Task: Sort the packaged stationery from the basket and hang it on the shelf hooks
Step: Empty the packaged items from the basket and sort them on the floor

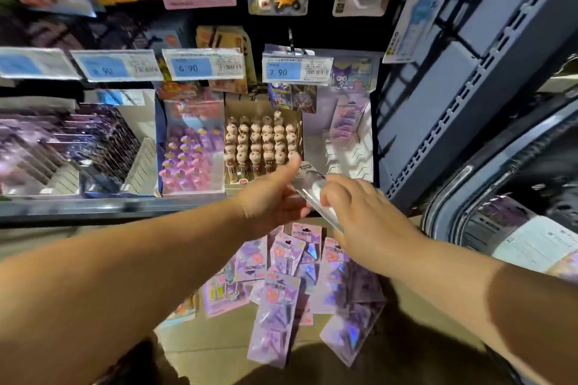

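Held item: one clear package (308,192), raised in front of the shelf (93,211) and above the floor (219,350). Its long axis is tilted, running from upper left to lower right. The upper end points toward the shelf and carries a white label with dark print, too blurred to read.

Left hand (275,198): the grip pinches the package's upper-left part, thumb on top and fingers beneath.

Right hand (359,212): the grip is curled over the package's lower-right part, with the fingertips pressing on its face.

Loose stock: a pile of purple packages (281,294) lies overlapping on the floor below the hands. Their long axes point in mixed directions. The overlap prevents an exact count, and the printed headers are illegible.

Basket (450,194): one, dark, at the right. More purple packs lie inside it, one showing a white label that cannot be read.

Shelf labels: four blue-and-white price tags in a row. The third reads "6 90" (203,67) and the fourth "7 90" (297,70). The second (115,67) shows "90" only, and the first (34,64) is blurred.

One hook (291,37) projects above the "7 90" tag.

One cardboard box (247,108) on the shelf holds rows of figure-topped pens.
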Tool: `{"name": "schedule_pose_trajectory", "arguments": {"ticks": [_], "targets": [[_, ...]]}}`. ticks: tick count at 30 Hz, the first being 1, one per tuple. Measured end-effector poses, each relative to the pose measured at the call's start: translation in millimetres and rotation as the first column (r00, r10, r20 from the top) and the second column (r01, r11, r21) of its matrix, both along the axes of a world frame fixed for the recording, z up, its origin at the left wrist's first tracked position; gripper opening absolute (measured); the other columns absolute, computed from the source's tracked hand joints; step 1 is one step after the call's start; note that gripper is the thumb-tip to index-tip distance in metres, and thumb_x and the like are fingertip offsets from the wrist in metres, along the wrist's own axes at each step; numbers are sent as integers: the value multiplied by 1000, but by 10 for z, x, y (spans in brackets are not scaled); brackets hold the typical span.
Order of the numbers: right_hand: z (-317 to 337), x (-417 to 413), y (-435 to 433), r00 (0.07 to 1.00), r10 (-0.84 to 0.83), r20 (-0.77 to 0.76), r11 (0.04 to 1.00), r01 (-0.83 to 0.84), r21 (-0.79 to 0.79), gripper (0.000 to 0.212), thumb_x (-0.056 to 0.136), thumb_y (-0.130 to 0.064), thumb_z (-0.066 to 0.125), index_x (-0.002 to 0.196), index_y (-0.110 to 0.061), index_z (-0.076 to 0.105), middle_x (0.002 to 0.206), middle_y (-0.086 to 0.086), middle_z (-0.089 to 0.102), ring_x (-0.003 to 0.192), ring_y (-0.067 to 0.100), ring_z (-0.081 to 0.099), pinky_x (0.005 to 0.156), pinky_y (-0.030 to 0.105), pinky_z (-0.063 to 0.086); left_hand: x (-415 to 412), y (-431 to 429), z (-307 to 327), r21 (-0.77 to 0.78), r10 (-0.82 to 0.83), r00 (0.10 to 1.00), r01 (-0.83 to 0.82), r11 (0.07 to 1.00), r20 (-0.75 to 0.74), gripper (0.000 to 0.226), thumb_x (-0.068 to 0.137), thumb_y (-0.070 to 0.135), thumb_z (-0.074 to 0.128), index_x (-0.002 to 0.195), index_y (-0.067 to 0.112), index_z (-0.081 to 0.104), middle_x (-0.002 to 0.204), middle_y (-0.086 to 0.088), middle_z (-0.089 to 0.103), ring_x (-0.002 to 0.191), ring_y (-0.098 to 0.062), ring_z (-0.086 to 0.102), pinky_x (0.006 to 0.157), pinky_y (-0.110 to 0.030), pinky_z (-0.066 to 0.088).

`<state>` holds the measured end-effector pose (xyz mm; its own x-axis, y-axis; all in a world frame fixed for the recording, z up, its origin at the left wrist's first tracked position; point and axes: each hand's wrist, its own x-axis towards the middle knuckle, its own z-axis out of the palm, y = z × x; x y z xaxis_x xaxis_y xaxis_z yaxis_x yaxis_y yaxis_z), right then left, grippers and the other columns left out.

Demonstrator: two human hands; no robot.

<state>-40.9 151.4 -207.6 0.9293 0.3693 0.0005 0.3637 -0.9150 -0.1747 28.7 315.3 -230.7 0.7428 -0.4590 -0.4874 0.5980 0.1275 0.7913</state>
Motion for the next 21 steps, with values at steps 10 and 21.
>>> {"name": "schedule_pose_trajectory", "arguments": {"ticks": [10,21], "targets": [[179,160,428,937,195,-289,973,-149,174,75,84,-56,62,144,-33,25,155,-8,20,141,11,21,116,29,20,-77,1027,233,275,55,998,-54,960,6,9,78,9,69,86,9,65,75,-5,69,68,-14,62,62,-23,55],[-820,159,1910,754,2,-656,872,320,371,58,83,-38,73,129,-23,41,107,7,65,83,19,60,60,24,44,-682,2233,-658,56,138,965,-129,990,-225,44,61,12,89,97,10,64,82,-7,71,67,-19,69,59,-32,58]]}}
